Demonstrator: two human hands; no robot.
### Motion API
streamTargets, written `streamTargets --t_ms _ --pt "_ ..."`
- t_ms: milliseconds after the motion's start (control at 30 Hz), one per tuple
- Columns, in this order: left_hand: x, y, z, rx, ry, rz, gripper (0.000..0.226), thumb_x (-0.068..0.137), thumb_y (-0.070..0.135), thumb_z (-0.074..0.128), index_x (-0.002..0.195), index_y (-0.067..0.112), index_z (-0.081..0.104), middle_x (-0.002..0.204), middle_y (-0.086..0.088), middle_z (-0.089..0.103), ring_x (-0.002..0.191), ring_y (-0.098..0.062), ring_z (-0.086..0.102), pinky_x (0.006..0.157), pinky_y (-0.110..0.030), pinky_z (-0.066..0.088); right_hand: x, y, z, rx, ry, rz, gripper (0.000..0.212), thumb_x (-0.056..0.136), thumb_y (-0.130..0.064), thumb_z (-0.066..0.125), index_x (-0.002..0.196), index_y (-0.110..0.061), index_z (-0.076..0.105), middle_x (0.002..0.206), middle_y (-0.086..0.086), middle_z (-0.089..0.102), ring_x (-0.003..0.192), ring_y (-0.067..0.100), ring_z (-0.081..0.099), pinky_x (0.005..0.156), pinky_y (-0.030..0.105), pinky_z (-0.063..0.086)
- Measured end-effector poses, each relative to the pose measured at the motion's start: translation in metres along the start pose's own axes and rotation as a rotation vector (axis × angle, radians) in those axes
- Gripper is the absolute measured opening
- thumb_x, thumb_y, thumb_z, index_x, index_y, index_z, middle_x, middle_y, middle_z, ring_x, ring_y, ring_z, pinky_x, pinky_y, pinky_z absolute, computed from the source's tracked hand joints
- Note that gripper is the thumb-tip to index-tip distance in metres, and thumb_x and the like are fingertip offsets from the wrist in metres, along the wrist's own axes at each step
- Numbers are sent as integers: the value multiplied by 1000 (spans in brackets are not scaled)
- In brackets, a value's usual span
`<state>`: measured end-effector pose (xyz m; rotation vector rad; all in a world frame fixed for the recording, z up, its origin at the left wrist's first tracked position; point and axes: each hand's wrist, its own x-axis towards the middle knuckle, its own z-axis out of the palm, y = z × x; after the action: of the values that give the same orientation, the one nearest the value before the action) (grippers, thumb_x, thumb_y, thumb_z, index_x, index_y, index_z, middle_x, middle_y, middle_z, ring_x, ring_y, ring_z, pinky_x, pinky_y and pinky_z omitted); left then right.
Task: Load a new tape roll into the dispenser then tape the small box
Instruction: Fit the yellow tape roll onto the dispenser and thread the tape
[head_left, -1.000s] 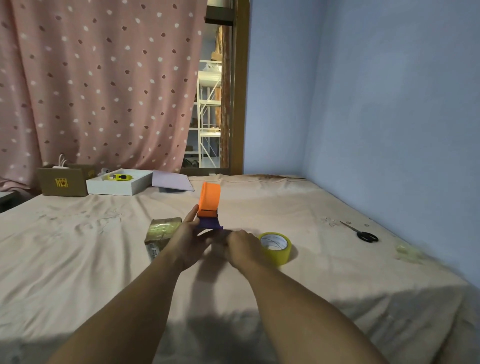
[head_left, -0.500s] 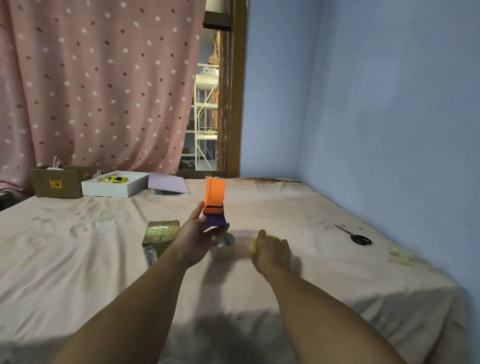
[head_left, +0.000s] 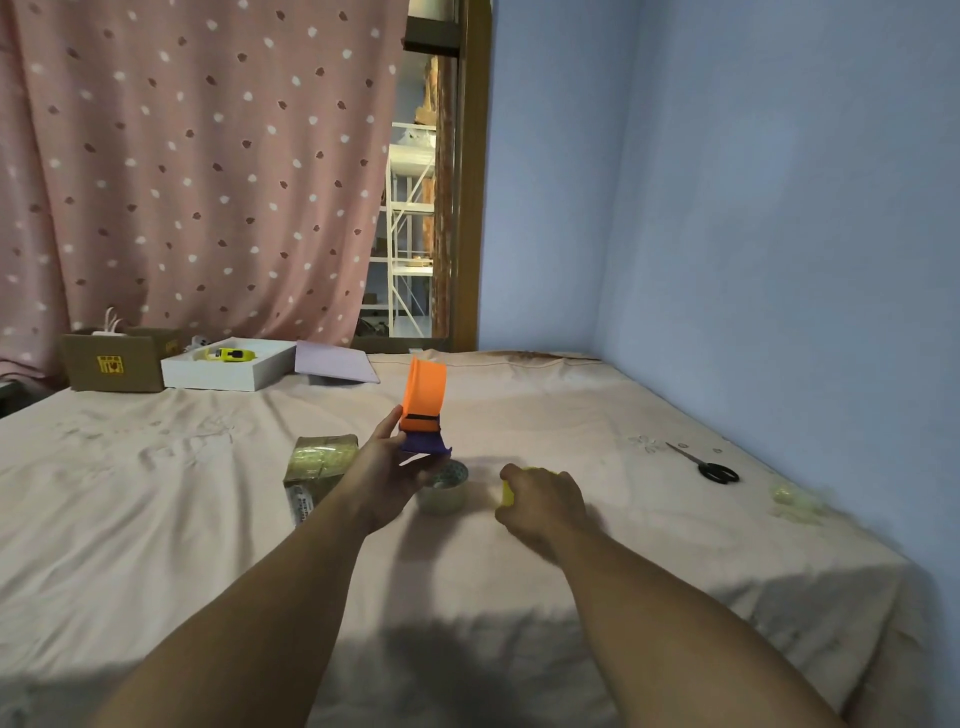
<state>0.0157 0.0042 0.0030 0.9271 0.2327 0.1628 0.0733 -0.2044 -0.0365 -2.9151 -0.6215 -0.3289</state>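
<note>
Item, loading step: your left hand (head_left: 400, 470) grips the orange dispenser (head_left: 423, 402) upright above the spent roll (head_left: 443, 487); right hand (head_left: 540, 501), just right of that roll, closes on the yellow tape roll (head_left: 508, 492), so lift it squarely; small box (head_left: 318, 462) lies left.

Your left hand (head_left: 395, 470) has the orange and purple dispenser (head_left: 423, 410) held upright above the bed (head_left: 156, 519), right over a near-empty clear roll (head_left: 444, 488). Your right hand (head_left: 543, 501) is wrapped over the yellow tape roll (head_left: 508, 492) just beside it. Small box (head_left: 319, 460) sits left, scissors (head_left: 706, 465) off right.
</note>
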Motion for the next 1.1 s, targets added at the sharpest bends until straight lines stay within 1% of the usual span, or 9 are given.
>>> streamTargets --t_ms 200,333,433,567,667,800,867,967,1100 --pt "1 -4 1 33 23 -5 60 102 -1 40 154 28 40 122 -21 65 94 -41 69 116 -58 37 7 -9 -5 -157 -67 -67 39 92 -39 57 127 -24 64 125 5 70 117 30 63 96 38 44" --pt "0 -3 -2 71 -13 -12 62 100 -3 40 154 29 40 130 -22 63 93 -41 71 110 -57 43 11 -6 -8 -127 -83 -44 34 91 -22 60 124 -26 68 126 7 67 115 34 64 92 34 49" --pt "-2 -2 -4 78 -37 -25 63 100 -5 40 153 28 41 131 -22 60 98 -41 68 105 -55 49 10 -1 -17 -18 -59 -30 37 91 -34 67 128 -31 68 128 7 67 116 33 64 91 33 48" --pt "-1 -3 -8 55 -43 -43 62 100 -3 42 153 29 41 132 -23 61 100 -42 69 95 -50 57 15 6 -33 264 3 68 31 88 -45 72 115 -32 75 121 5 71 110 30 65 85 33 50" --pt "-1 -6 -5 24 -56 -54 62 100 -4 43 152 29 42 135 -24 59 104 -43 68 85 -47 62 27 8 -42 655 66 182 17 83 -42 79 95 -30 79 108 -1 75 100 23 66 82 32 53" --pt "0 -13 -1 29 -61 -69 62 99 -7 40 151 28 44 135 -26 57 92 -43 74 74 -47 65 39 -2 -54 1060 132 234 11 80 -36 84 81 -27 79 105 -3 78 104 22 69 93 42 58" --pt "2 -18 1 26 -48 -71 63 99 -8 39 150 28 45 136 -27 56 99 -49 71 69 -46 64 44 -9 -58 1202 182 276 11 79 -36 84 81 -26 78 104 -3 78 105 23 71 97 47 58" --pt "5 -26 2 20 -39 -68 62 99 -7 38 149 29 45 139 -28 55 118 -54 61 75 -49 64 47 -17 -64 1393 226 360 13 82 -33 84 82 -23 76 101 1 76 100 25 71 94 47 59" --pt "7 -28 -1 42 -50 -67 61 101 -4 38 151 30 42 141 -27 54 118 -52 62 81 -51 61 52 -24 -71 1558 223 374 11 87 -30 81 86 -22 73 100 2 74 97 25 69 93 46 60"
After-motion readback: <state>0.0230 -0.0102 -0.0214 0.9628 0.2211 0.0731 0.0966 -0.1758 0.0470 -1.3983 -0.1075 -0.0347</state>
